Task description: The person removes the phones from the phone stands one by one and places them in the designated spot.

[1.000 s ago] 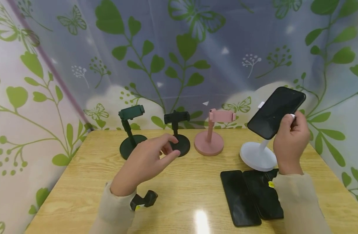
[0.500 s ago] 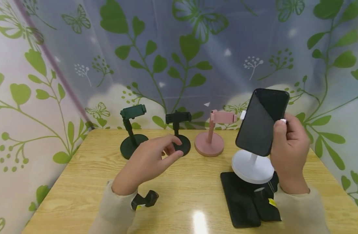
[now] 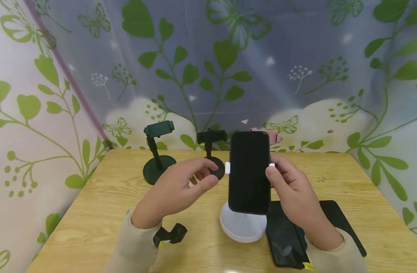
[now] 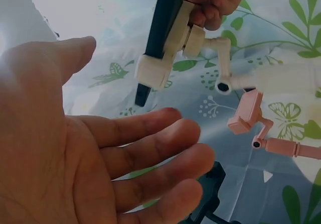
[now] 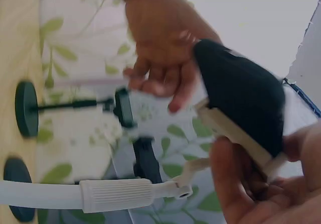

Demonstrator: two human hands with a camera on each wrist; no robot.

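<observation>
My right hand [image 3: 298, 197] grips the white clamp of a phone stand by its right side, thumb at the front. A black smartphone [image 3: 249, 172] sits upright in that clamp, its dark screen facing me. Below it shows the round base of the white phone stand [image 3: 243, 227]; whether it touches the table I cannot tell. The right wrist view shows the stand's ribbed white pole [image 5: 115, 194]. My left hand [image 3: 176, 187] hovers left of the phone, fingers relaxed and holding nothing. In the left wrist view its palm [image 4: 85, 153] faces the clamp, apart from it.
Behind stand a green phone stand [image 3: 159, 129], a black phone stand [image 3: 212, 136] and a pink phone stand [image 3: 275, 137], mostly hidden by the phone. Dark phones [image 3: 341, 223] lie on the wooden table [image 3: 102, 197] under my right forearm. A patterned cloth [image 3: 195, 76] hangs behind.
My right hand has brought the white stand with its phone leftward and nearer, from the right side to the middle. The phone has turned from tilted to upright. My left hand has barely moved.
</observation>
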